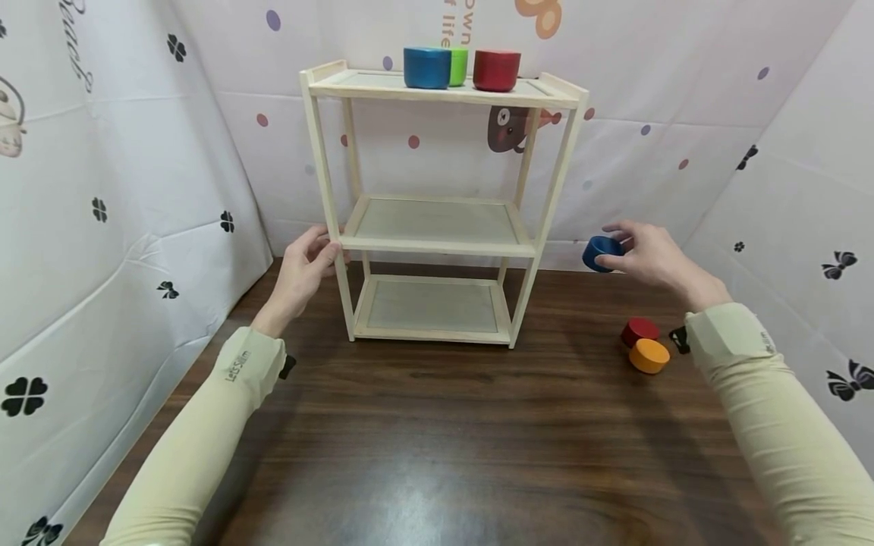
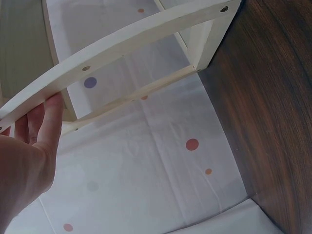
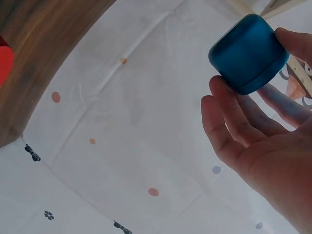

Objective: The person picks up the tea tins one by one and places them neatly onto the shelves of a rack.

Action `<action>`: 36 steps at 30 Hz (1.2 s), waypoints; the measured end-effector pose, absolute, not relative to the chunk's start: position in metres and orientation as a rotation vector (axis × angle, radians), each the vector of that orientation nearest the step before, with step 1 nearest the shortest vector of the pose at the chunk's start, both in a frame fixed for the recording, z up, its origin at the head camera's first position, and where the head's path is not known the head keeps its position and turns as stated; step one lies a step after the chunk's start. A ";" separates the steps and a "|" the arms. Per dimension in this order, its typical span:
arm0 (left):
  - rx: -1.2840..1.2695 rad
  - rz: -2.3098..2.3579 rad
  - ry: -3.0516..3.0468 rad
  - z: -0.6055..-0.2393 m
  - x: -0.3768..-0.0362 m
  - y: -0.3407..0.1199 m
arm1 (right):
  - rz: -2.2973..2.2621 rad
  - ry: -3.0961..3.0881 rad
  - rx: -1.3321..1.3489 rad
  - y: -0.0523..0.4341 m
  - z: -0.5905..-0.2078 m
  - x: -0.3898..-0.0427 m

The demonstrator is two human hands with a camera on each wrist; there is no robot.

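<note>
An orange block (image 1: pixel 649 356) and a red block (image 1: pixel 639 331) lie on the table (image 1: pixel 437 440) at four o'clock; beyond them the right hand (image 1: pixel 652 254) pinches a small blue cup (image 1: pixel 601 252) in the air at three o'clock of the shelf (image 1: pixel 437 205), while the left hand (image 1: pixel 305 271) curls its fingers round the shelf's front left post; three tubs (image 1: pixel 461 68) line the top at twelve

Bright even light; glare on table (image 1: pixel 437 455); wide-angle edge bending; wrist views perhaps slightly soft.
</note>
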State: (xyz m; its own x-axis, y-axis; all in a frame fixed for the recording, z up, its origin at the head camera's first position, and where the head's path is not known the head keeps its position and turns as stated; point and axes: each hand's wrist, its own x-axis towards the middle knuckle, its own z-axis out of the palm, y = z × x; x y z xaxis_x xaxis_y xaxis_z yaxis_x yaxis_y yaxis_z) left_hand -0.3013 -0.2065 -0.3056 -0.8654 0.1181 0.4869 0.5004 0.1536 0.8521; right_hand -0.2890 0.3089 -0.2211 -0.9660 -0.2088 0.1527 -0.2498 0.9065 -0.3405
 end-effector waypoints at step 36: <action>-0.623 -1.765 -2.130 -0.307 -0.301 -0.207 | 0.539 -2.870 0.364 0.291 -0.175 -0.290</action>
